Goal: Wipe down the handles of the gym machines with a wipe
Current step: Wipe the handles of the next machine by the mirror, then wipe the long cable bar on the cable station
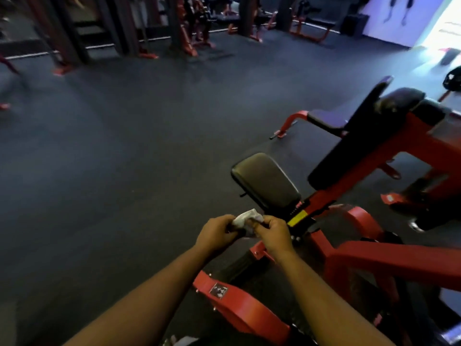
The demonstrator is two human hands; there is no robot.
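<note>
A: Wipe (247, 219), white and crumpled, sits bunched between both hands in front of the chest, above the red machine frame (389, 255).

B: Grip?

A: Left hand (216, 235) has its fingers curled round the wipe's left side. Right hand (274, 235) pinches the right side, fingers bent inward. The two hands are nearly touching, with the wipe bridging them. Both forearms are bare.

B: Below the hands?

A: A red curved frame arm (239, 310) with a small dark sticker (218, 291) on it. Its text is too blurred to read.

B: Just beyond?

A: A black padded seat (265, 182), tilted, mounted on the red frame. A yellow label (297, 217) on the post beside it. To the right, a long black back pad (354, 148), angled up, and a rounded black pad (399, 99) above it.

B: Farther out?

A: Dark rubber floor (124, 151). Along the far side stand more red-and-black machines (192, 28), motion-blurred. Bright doorway (446, 23) at upper right.
</note>
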